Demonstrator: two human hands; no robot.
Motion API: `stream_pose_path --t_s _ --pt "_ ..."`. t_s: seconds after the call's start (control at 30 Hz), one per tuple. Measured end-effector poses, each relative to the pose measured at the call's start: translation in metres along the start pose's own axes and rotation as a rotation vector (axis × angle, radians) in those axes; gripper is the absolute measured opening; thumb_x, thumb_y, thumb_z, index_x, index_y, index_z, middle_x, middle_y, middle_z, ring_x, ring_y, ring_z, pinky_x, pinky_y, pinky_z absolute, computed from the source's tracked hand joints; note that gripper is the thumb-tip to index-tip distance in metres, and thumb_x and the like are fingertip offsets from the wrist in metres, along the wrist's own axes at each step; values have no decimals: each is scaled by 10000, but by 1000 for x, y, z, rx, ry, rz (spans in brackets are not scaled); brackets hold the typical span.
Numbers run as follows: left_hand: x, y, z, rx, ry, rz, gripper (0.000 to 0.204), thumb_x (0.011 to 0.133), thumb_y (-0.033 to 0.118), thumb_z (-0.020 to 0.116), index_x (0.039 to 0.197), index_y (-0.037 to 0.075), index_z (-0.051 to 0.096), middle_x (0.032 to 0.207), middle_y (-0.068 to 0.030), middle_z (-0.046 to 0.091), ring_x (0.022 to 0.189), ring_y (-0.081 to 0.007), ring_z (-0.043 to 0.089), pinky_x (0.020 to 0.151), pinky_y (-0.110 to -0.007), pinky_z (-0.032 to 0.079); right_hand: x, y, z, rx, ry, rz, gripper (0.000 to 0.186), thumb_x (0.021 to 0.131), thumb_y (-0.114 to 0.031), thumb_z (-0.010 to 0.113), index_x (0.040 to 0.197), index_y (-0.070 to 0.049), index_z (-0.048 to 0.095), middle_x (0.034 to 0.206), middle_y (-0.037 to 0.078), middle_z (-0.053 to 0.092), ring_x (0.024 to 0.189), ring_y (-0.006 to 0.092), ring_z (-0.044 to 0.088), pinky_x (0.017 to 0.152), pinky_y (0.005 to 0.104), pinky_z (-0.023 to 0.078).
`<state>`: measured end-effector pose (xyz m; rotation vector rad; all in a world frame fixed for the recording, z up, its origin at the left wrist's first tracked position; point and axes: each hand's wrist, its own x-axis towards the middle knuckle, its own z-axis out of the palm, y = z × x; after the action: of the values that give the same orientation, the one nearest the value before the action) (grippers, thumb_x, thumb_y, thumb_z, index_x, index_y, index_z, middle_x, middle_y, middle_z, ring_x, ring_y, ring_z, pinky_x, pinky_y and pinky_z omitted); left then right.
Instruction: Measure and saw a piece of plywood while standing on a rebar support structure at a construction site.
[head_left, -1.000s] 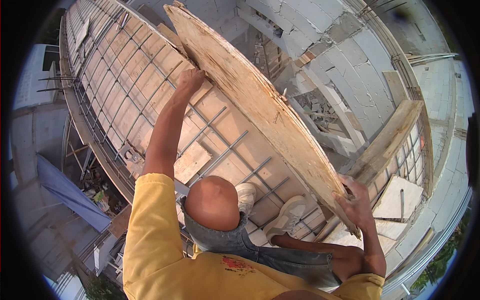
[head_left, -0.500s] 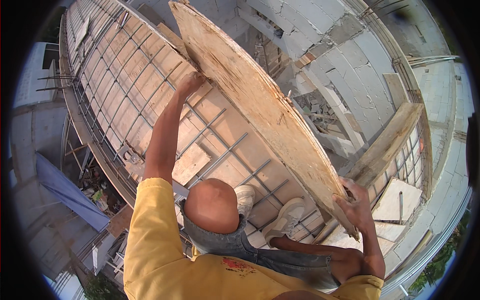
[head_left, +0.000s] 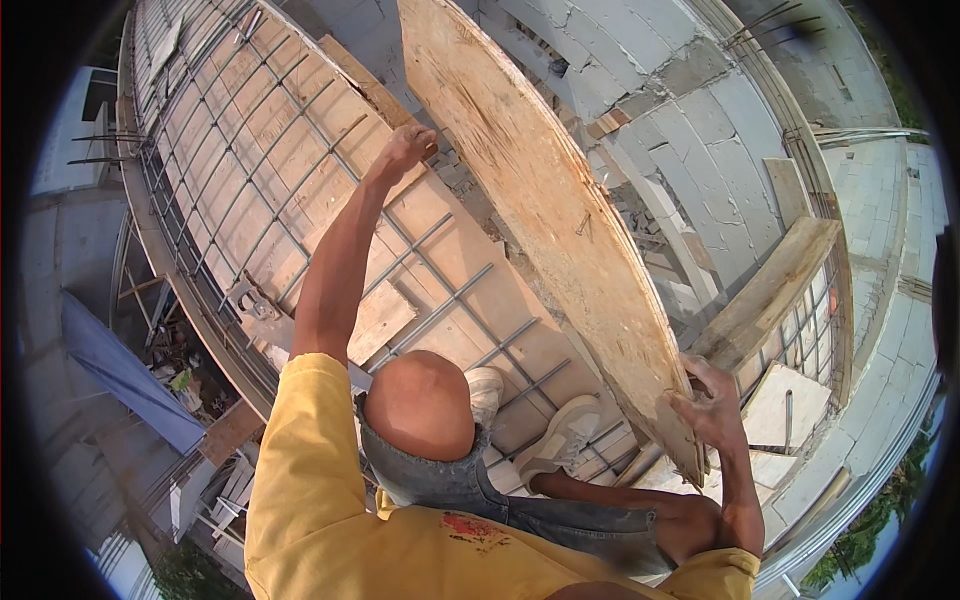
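A long, weathered plywood board (head_left: 540, 220) with splintered edges and a protruding nail stands tilted along the opening's edge. My right hand (head_left: 706, 400) grips its near end. My left hand (head_left: 406, 148) has curled fingers beside its far part; whether they still touch it I cannot make out. Left of the board, a steel rebar grid (head_left: 250, 150) lies over plywood formwork (head_left: 200, 120). A hand saw (head_left: 258, 310) and a loose plywood piece (head_left: 385, 322) lie by my left arm. My knee and pale shoes (head_left: 560, 440) are below, on the formwork.
Beyond the board is an opening with grey block walls (head_left: 700, 150) and rubble. A plank (head_left: 770, 280) crosses toward more rebar and panels (head_left: 785, 405) at right. At left, past the formwork's edge, are a lower level and a blue sheet (head_left: 125, 365).
The board's far end has swung rightward, widening the gap beside the formwork. My left hand has moved slightly up and right; my right hand has shifted slightly left with the board.
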<state>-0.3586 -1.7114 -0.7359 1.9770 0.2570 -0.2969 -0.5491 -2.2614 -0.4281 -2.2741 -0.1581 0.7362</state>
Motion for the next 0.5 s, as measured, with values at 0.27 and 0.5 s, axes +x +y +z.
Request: stream_pose_path --t_s 0.27,0.5 --pt "-17 67 -7 -211 27 -115 326 1090 321 513 1126 32 661 862 6 559 776 -97 482 631 -266 422 14 16 5 219 88 163 547 830 -38 810 1343 46 641 1257 195 707 1145 231 673 1026 340 500" --pt "-104 42 58 -810 227 -585 230 1088 324 461 1055 133 586 996 -4 579 715 -81 506 489 -223 323 40 9 -15 237 94 202 574 871 -39 770 1408 58 594 1175 98 723 1040 132 659 919 271 511"
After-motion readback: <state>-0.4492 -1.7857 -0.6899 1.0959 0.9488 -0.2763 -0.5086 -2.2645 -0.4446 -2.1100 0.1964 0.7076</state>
